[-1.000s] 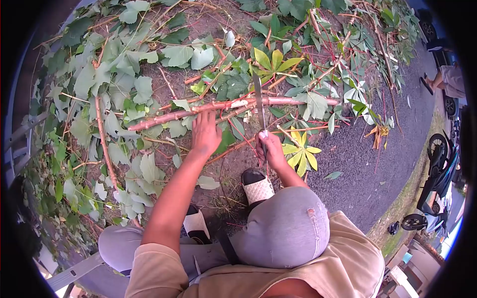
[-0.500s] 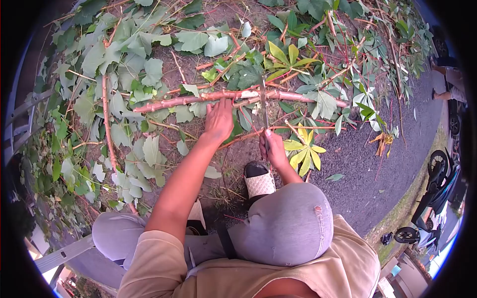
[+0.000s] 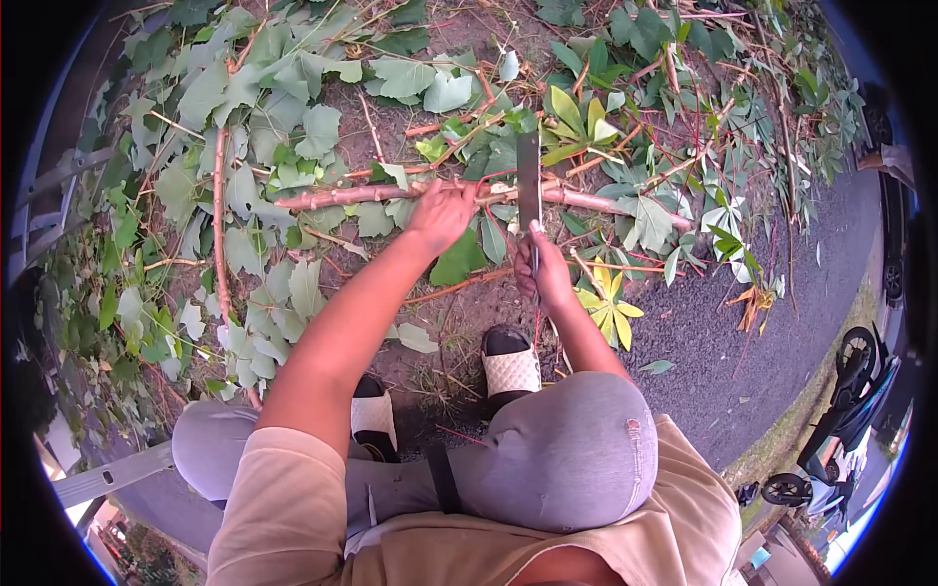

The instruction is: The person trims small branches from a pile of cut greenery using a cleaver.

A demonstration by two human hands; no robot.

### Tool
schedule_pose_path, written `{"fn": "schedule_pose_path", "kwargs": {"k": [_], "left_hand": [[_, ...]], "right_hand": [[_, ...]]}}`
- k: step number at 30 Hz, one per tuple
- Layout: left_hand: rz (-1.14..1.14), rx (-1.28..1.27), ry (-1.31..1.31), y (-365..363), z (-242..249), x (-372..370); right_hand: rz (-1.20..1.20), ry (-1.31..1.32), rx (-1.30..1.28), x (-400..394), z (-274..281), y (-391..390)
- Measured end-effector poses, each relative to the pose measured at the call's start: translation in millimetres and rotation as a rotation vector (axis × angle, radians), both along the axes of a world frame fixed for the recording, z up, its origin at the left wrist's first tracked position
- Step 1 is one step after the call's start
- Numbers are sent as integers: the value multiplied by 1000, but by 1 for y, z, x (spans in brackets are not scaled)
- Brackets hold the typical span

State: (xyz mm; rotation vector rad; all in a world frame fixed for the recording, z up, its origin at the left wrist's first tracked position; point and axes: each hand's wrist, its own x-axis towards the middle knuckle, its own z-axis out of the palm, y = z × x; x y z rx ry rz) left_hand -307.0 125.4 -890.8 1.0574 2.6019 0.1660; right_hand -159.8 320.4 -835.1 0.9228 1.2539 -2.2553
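A thick reddish-brown branch [image 3: 327, 199] lies across the ground in front of me, with pale marks where bark is gone. My left hand [image 3: 442, 217] is closed over the middle of this branch, fingertips just left of the blade. In my right hand [image 3: 544, 269] is the handle of a machete [image 3: 529, 181], fingers wrapped round it. Its broad blade points away from me and overlaps the branch, the flat side showing. Right of my right hand lies a yellow-green leaf cluster [image 3: 611, 313].
Cut leafy stems cover the soil, including a long upright-lying branch [image 3: 220, 225] at left. Dark asphalt [image 3: 713, 361] runs along the right, with a motorbike [image 3: 840, 420] beyond it. A metal ladder [image 3: 112, 476] stands at lower left. Part of another person [image 3: 891, 161] shows at far right.
The machete has turned from nearly edge-on to showing its flat side. My left hand has moved right along the branch, its fingers now curled. The view has shifted slightly.
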Motion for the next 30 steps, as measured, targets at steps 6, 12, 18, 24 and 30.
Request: {"fn": "schedule_pose_path", "kwargs": {"k": [6, 12, 18, 24, 30], "left_hand": [[4, 43, -26, 0, -9, 8], [103, 78, -125, 2, 7, 2], [65, 56, -69, 2, -5, -8], [64, 402, 147, -6, -17, 11], [145, 201, -187, -4, 69, -16]], "right_hand": [[-218, 538, 173, -54, 143, 23], [-353, 1099, 357, -54, 103, 20], [115, -32, 155, 8, -39, -11], [68, -69, -52, -11, -4, 5], [-103, 251, -650, -31, 20, 31]]}}
